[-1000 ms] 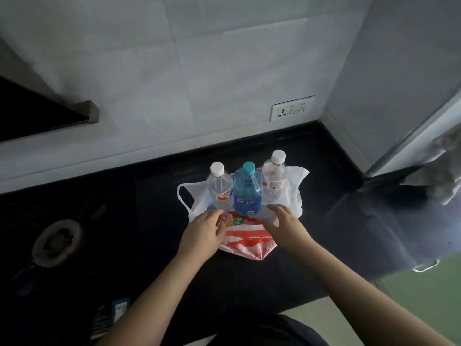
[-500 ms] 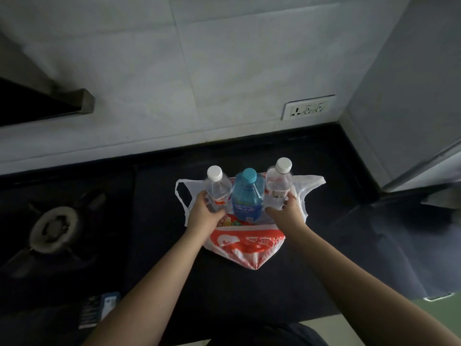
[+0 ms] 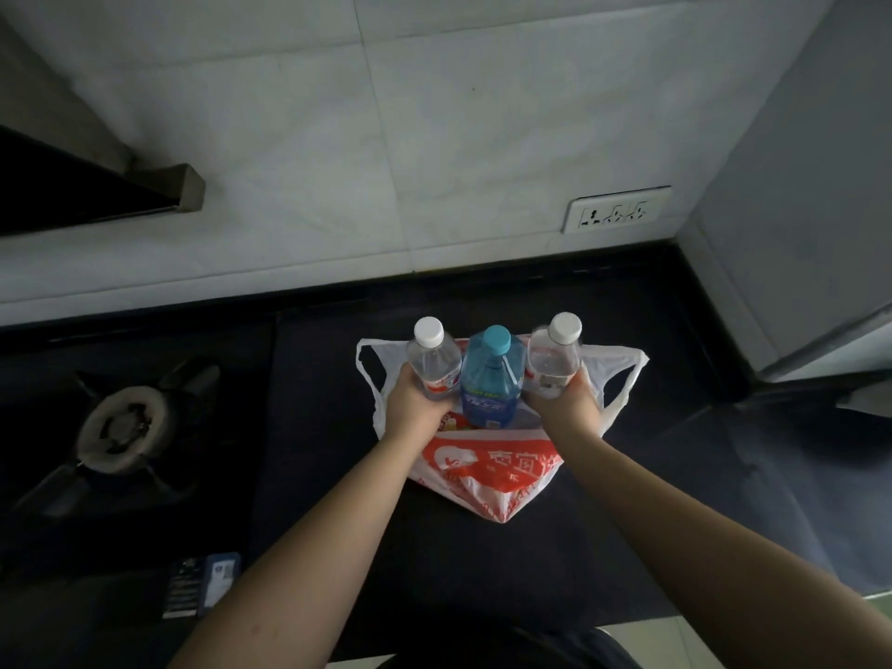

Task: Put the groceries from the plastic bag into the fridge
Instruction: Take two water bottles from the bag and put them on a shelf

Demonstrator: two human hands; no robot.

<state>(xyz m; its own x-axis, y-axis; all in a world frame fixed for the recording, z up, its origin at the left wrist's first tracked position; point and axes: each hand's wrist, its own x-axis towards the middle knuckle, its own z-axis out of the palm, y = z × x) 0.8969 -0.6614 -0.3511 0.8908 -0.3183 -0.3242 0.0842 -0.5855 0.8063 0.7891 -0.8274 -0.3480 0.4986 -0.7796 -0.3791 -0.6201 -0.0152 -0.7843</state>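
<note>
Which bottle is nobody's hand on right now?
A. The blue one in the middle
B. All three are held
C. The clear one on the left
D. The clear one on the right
A: the left hand wraps the left clear bottle and the right hand wraps the right clear bottle, while the blue bottle stands between them ungripped, on the bag.
</note>
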